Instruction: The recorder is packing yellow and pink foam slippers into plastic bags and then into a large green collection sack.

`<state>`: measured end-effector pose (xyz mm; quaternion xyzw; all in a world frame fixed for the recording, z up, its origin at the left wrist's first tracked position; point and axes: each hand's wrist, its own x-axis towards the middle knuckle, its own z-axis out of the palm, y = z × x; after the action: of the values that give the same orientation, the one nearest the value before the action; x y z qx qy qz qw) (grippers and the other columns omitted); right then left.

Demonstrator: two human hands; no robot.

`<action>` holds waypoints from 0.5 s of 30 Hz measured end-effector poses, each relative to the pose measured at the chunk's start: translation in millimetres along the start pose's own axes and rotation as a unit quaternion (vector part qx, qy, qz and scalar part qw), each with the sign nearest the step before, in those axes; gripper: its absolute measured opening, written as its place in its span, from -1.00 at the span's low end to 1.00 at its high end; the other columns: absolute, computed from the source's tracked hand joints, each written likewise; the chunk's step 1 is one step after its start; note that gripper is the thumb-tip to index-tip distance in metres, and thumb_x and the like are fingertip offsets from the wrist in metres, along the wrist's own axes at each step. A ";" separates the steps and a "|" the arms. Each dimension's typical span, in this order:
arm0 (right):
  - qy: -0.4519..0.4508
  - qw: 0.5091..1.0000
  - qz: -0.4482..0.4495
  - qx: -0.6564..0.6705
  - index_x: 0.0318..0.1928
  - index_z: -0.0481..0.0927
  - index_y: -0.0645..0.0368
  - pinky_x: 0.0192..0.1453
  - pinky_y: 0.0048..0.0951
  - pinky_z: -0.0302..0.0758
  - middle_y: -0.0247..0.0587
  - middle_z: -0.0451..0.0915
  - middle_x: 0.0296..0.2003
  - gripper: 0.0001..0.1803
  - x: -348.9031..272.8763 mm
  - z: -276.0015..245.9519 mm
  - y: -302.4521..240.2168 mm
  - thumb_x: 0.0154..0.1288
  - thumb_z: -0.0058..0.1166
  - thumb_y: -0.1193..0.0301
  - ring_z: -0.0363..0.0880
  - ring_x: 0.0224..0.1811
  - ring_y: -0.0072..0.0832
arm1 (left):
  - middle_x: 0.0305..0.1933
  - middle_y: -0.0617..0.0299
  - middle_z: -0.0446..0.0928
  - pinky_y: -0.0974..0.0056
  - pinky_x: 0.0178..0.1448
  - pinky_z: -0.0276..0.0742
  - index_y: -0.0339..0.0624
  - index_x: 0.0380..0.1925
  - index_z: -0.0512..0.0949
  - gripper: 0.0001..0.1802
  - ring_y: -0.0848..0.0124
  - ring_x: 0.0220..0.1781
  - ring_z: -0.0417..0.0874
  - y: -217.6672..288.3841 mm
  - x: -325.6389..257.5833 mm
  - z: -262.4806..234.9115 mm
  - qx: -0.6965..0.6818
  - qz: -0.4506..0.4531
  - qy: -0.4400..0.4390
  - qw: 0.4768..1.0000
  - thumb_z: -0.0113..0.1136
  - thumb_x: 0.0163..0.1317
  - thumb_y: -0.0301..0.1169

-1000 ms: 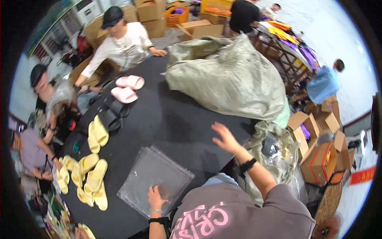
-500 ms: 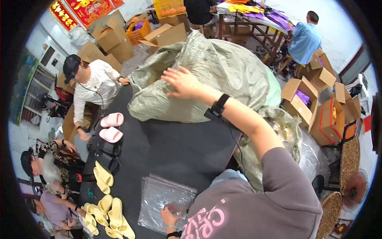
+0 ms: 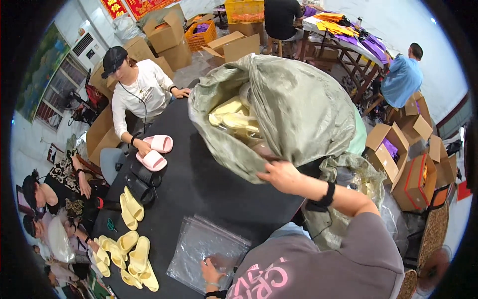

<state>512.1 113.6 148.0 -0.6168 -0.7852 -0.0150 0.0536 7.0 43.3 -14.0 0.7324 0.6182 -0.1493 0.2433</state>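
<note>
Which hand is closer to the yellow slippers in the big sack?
Right. The right hand holds the rim of the green sack, near the yellow slippers; the left hand is farther away, on the clear plastic bags.

Slippers (image 3: 140, 251) are lying on the table (image 3: 199, 192) left of the plastic bags (image 3: 206, 246), while other slippers (image 3: 234, 113) are sitting inside the sack (image 3: 308, 109) beyond.

The sack (image 3: 303, 114) is creased, satiny plastic — the bags (image 3: 199, 244) glossy plastic film (smooth), the tabletop (image 3: 194, 184) matt.
</note>
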 end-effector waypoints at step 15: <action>0.535 0.007 0.291 0.793 -0.18 0.48 0.25 -0.13 -0.13 0.57 -0.04 0.57 -0.22 -0.60 -188.9 117.7 234.3 0.32 -0.27 0.17 0.56 -0.18 -0.09 | 0.22 -0.04 0.13 0.00 0.07 0.45 -0.07 0.12 0.19 0.19 -0.03 0.20 0.31 -9.6 -3.5 9.5 0.021 -0.001 0.013 1.000 0.64 -0.68 -0.17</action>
<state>775.8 -2.6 1.6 -0.1820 0.1905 0.3087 0.9139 -2.3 36.4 -21.8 0.7389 0.6185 -0.1529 0.2192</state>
